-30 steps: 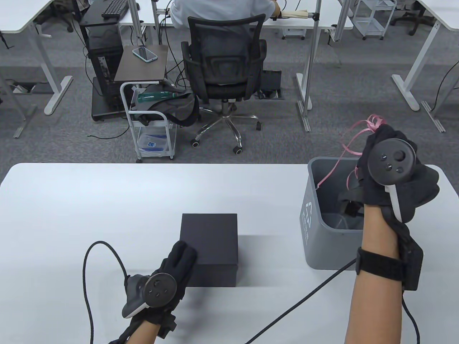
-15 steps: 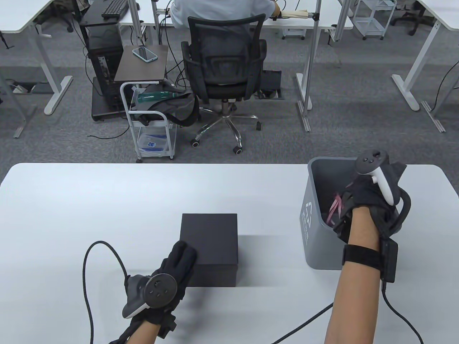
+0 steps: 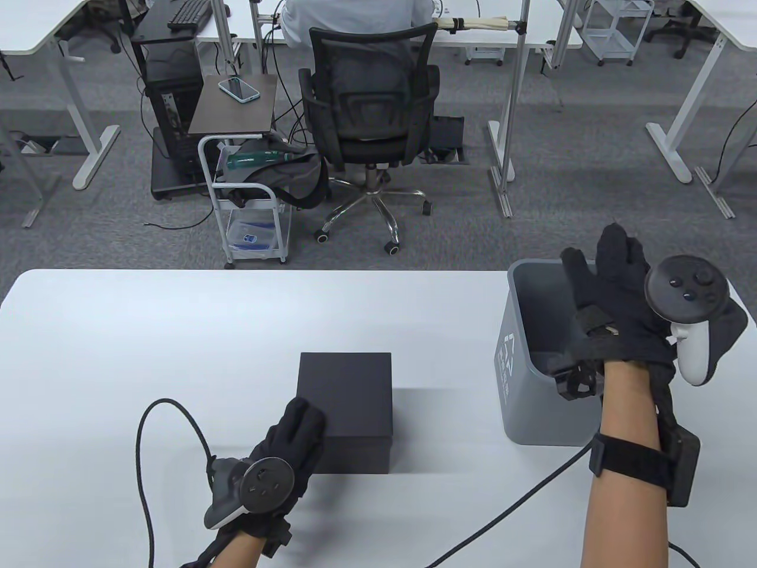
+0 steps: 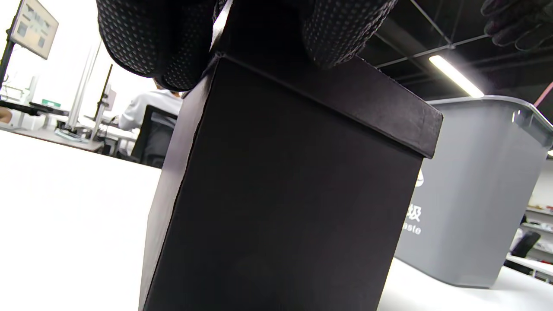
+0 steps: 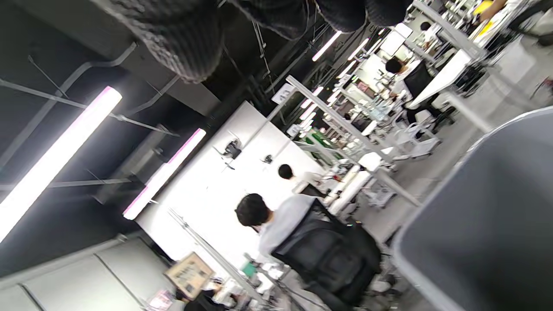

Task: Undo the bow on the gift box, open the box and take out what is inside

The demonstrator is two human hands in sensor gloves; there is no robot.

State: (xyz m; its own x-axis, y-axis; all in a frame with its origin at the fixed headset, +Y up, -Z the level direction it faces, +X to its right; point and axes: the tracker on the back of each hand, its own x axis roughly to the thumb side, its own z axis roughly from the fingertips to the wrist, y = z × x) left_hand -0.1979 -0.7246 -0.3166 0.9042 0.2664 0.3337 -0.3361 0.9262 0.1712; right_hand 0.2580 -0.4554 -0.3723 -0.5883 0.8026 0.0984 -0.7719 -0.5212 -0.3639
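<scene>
Table view shows the matte black cardboard gift box standing near the middle of the white tabletop, lid on and bare of any ribbon, so the bow looks already dealt with. The left hand rests straight fingers on the box's near-left top edge, steadying it without gripping; the left wrist view shows its fingertips lying on the lid. The right hand hovers above the grey plastic waste bin at the right, fingers spread and holding nothing. A pink strand shows at the bin's rim in the left wrist view. Lifting the lid and taking out the contents remain, by my judgement.
</scene>
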